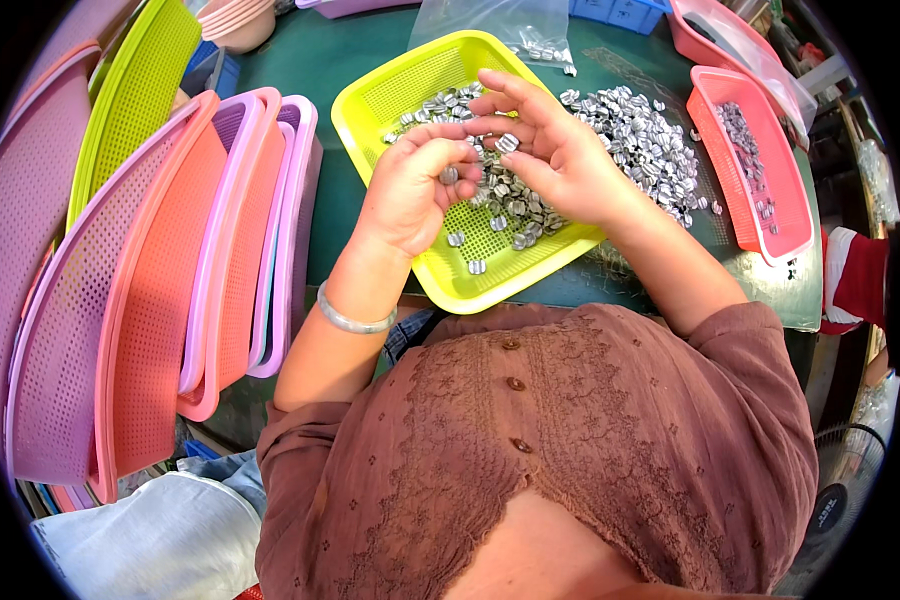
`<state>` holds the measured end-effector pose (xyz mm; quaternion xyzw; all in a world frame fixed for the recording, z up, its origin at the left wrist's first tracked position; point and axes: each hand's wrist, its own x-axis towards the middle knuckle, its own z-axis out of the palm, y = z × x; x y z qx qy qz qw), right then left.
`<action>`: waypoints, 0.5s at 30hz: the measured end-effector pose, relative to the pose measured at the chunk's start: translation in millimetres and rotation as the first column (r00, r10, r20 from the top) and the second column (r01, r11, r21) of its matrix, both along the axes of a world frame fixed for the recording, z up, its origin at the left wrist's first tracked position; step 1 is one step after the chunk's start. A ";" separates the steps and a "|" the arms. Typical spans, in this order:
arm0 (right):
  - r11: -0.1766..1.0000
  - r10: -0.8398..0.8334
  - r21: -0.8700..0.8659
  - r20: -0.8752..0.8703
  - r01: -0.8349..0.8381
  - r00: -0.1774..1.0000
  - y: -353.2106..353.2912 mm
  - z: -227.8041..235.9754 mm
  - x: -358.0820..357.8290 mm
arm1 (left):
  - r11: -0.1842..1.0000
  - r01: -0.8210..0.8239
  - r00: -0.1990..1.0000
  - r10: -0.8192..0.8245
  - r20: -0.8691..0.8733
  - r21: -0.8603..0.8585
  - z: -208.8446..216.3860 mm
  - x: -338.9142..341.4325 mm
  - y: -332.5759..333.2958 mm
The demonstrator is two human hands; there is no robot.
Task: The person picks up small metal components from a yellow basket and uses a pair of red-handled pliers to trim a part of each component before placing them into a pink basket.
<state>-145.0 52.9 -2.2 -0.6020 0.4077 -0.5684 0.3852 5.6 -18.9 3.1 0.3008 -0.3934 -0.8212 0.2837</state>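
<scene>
Both hands are over a yellow-green mesh basket (440, 278) that holds many small silver ribbed pieces (518, 205). My left hand (410, 190), with a pale bangle at its wrist, is curled, and one silver piece shows between its thumb and fingers. My right hand (565, 155) is turned palm inward, its thumb and fingertips around another silver piece (507, 143). The fingertips of the two hands meet or nearly meet above the basket. Whether more pieces lie inside the left palm is hidden.
A heap of the same silver pieces (640, 145) lies on the green table (355, 40) right of the basket. Beyond it stands a pink basket (785, 205) with some pieces. Nested purple and pink baskets (160, 290) crowd the left side. A clear plastic bag (470, 25) lies at the back.
</scene>
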 end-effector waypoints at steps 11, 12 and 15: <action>0.997 -0.047 -0.056 -0.045 0.045 0.998 1.7 1.0 3.1 | 0.977 0.200 0.973 -0.189 0.132 -0.078 -2.2 -0.2 3.5; 0.998 -0.042 -0.041 -0.042 0.040 0.998 1.8 0.7 3.2 | 0.974 0.205 0.973 -0.193 0.123 -0.092 -2.6 -0.4 4.2; 0.982 -0.121 -0.157 -0.113 0.102 0.986 0.4 -1.9 2.6 | 0.980 0.176 0.982 -0.168 0.085 -0.095 -2.3 0.1 5.1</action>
